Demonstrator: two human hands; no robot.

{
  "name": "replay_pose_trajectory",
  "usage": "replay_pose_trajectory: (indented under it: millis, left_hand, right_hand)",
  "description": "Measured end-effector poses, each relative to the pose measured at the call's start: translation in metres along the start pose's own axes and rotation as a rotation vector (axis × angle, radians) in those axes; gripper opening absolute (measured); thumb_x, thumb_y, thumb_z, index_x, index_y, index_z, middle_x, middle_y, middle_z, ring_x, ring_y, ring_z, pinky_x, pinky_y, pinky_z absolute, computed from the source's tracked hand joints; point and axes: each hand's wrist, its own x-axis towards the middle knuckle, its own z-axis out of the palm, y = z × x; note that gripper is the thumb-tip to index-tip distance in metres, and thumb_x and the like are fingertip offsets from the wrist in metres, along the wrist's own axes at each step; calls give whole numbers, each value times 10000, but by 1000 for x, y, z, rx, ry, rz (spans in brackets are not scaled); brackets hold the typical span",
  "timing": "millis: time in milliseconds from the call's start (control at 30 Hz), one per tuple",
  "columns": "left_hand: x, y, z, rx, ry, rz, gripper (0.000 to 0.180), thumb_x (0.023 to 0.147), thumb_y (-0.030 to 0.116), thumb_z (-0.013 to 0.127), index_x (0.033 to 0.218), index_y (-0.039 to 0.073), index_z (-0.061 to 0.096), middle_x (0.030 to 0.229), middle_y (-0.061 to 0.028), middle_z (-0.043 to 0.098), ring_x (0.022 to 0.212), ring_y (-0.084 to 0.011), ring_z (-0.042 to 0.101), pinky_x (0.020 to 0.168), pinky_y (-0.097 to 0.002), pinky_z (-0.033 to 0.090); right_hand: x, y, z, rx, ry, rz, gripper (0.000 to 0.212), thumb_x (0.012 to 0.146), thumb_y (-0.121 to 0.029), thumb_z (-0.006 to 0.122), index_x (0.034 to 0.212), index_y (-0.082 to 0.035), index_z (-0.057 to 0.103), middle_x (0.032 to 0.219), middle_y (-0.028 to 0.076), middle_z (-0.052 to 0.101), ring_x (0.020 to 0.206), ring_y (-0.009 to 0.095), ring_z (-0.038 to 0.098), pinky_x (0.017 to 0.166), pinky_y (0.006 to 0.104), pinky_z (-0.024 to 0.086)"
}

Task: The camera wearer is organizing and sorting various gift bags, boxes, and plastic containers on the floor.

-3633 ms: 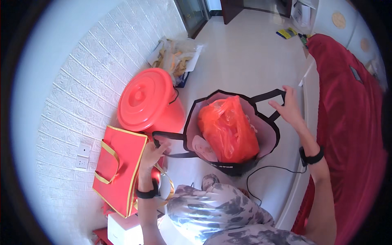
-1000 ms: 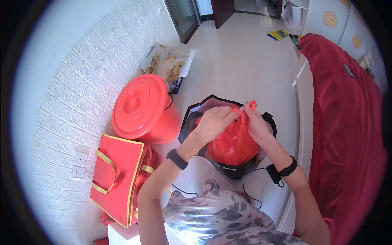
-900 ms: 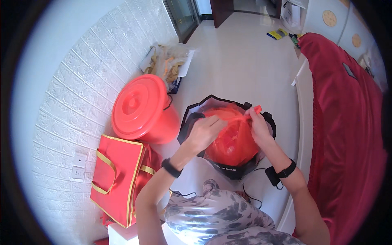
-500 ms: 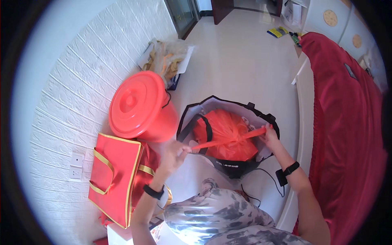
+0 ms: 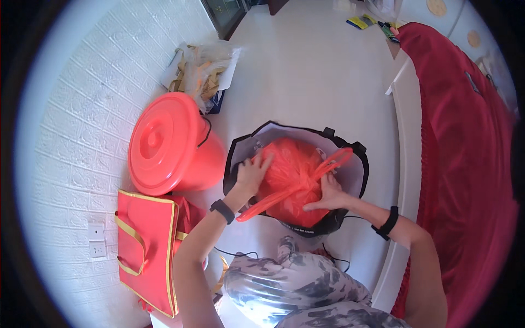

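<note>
A red plastic bag, knotted at the top with its two handle ends loose, sits inside an open black tote bag with a pale lining. My left hand rests on the red bag's left side, fingers spread. On its right side lies my right hand, thumb and fingers apart, against the plastic. Neither hand grips the handle ends. What the red bag contains is hidden.
Left of the tote stands a lidded red bucket. Nearer me is a red bag with gold trim. Behind the bucket lies a box with clear plastic wrapping. Dark red fabric hangs along the right. A thin black cable runs across the floor.
Both hands have let go of the red bag's handle ends, which they held stretched apart, and moved inward onto its sides. A knot now shows on top. The view has shifted slightly.
</note>
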Motion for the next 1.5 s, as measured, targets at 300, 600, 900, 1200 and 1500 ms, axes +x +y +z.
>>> replay_pose_trajectory:
  millis: [300, 600, 900, 1200, 1500]
  left_hand:
    - [-33, -1, -37, -431, -208, -113, 1238, 516, 323, 852, 1445, 109, 63, 1400, -245, 271, 1112, -393, 496, 864, -459, 479]
    - [29, -24, -5, -705, -127, 148, 1404, 377, 517, 865, 1450, 160, 32, 1399, -329, 169, 1189, -558, 326, 970, -543, 365]
    - [5, -23, 14, -734, 58, 51, 1361, 436, 567, 831, 1453, 144, 34, 1175, -296, 384, 998, -489, 495, 837, -517, 446]
    - [-27, 4, -3, -770, -145, -112, 1344, 471, 572, 815, 1439, 48, 43, 1192, -314, 370, 1037, -449, 487, 831, -449, 463]
    - [45, 33, -26, -544, 46, 378, 1270, 441, 479, 833, 1417, 28, 156, 1403, -259, 264, 1272, -421, 294, 1033, -479, 281]
  right_hand:
    - [5, 16, 38, -18, 251, -86, 998, 627, -472, 747, 1333, 35, 256, 1399, 257, 217, 1328, 445, 158, 1065, 559, 167]
    - [-4, 17, 54, 195, 515, -246, 478, 718, -33, 547, 1177, 44, 438, 1180, 253, 459, 1225, 434, 342, 1054, 485, 261]
    - [-2, 13, 2, 211, 520, -395, 424, 721, 10, 483, 1145, -11, 487, 984, 250, 573, 963, 400, 558, 798, 433, 455]
    - [5, 30, -44, 94, 326, -461, 457, 750, 17, 470, 1199, -69, 478, 1006, 228, 592, 946, 397, 568, 819, 428, 462]
    - [16, 36, 12, 346, 578, -305, 481, 772, 21, 442, 1251, 15, 402, 1209, 252, 477, 1158, 388, 448, 985, 398, 353]
